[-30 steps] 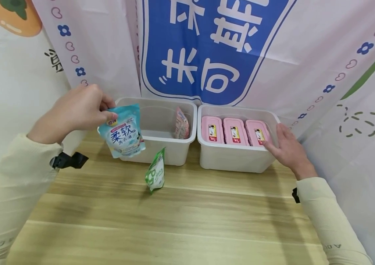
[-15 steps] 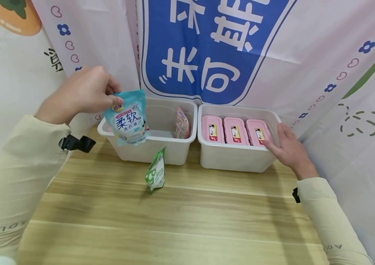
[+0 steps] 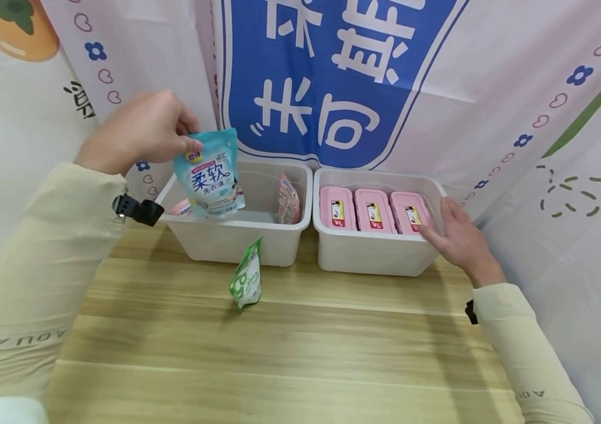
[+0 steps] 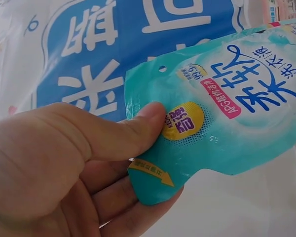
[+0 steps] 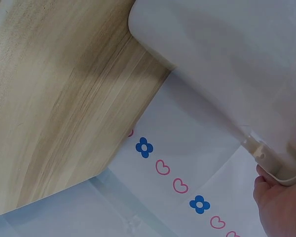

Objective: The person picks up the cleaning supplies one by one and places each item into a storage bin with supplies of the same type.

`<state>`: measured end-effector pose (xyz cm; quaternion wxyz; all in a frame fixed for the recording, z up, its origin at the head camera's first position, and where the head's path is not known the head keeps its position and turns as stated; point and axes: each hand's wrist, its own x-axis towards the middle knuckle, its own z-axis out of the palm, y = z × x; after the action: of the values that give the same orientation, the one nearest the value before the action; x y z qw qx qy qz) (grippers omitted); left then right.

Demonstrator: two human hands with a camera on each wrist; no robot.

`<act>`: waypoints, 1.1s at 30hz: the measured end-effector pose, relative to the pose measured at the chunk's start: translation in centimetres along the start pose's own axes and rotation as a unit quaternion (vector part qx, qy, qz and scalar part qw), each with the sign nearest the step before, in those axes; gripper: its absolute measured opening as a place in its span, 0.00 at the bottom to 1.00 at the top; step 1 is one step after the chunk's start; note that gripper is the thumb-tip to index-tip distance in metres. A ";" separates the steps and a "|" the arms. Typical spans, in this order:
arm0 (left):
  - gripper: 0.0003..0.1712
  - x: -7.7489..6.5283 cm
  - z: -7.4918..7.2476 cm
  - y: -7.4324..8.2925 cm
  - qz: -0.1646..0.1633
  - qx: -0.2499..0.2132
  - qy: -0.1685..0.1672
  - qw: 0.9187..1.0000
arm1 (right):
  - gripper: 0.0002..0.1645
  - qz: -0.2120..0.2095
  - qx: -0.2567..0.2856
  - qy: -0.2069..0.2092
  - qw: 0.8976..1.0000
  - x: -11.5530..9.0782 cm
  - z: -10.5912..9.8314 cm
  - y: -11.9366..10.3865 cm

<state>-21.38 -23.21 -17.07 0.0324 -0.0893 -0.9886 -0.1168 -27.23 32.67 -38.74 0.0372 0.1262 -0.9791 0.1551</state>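
My left hand [image 3: 147, 129] pinches the top corner of a teal laundry detergent pouch [image 3: 210, 176], thumb on the printed front. The pouch hangs over the left white storage bin [image 3: 242, 238], overlapping its front rim in the head view. Inside that bin a pink pouch [image 3: 289, 200] leans at the right end, and another pink package [image 3: 181, 208] shows at the left. My right hand [image 3: 462, 241] grips the right rim of the other white bin [image 3: 375, 256], thumb over the corner; the right wrist view has fingers [image 5: 264, 185] beneath the rim. Several pink lidded boxes [image 3: 375, 210] fill this bin.
A green and white pouch [image 3: 248, 280] stands on the wooden table [image 3: 279, 353] before the left bin. Both bins sit side by side against a printed cloth backdrop [image 3: 322, 76]. More printed cloth [image 3: 587, 235] hangs at the right.
My left hand has carried the teal pouch up and to the right, from beside the left bin's front corner to over its opening. The right hand has stayed at the bin's rim.
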 end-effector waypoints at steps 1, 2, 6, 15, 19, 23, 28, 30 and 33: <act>0.16 0.2 0.1 0.0 0.000 -0.001 0.000 1.000 | 0.62 0.001 0.001 0.000 1.000 0.0 0.0 0.0; 0.16 0.5 0.2 -0.1 0.001 -0.003 -0.001 1.000 | 0.62 0.002 0.001 0.000 1.000 0.0 0.0 0.0; 0.15 1.5 0.6 -0.3 0.009 -0.006 -0.002 1.000 | 0.61 0.002 -0.001 0.002 1.000 -0.1 0.0 0.1; 0.16 3.6 1.7 -1.5 0.000 -0.031 -0.001 1.000 | 0.60 0.002 0.000 0.011 1.000 -0.2 -0.1 0.3; 0.16 4.6 2.2 -1.9 -0.005 -0.048 0.007 0.999 | 0.61 0.003 0.000 0.008 1.000 -0.3 -0.1 0.4; 0.17 5.4 2.4 -2.3 -0.019 -0.066 0.006 0.998 | 0.60 0.002 -0.001 0.005 1.000 -0.4 0.1 0.5; 0.18 6.3 2.3 -2.6 -0.023 -0.077 -0.001 0.997 | 0.60 -0.001 0.001 0.010 1.000 -0.2 0.1 0.4; 0.18 6.7 2.2 -2.7 -0.021 -0.076 -0.003 0.997 | 0.60 -0.002 0.002 0.012 1.000 -0.1 0.1 0.4; 0.18 7.4 2.0 -2.9 -0.017 -0.073 -0.008 0.997 | 0.61 -0.004 0.002 0.015 1.000 0.0 0.0 0.3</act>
<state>-29.29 -24.29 -19.03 0.0157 -0.0758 -0.9791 -0.1881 -27.35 32.93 -38.86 0.0522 0.1282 -0.9777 0.1583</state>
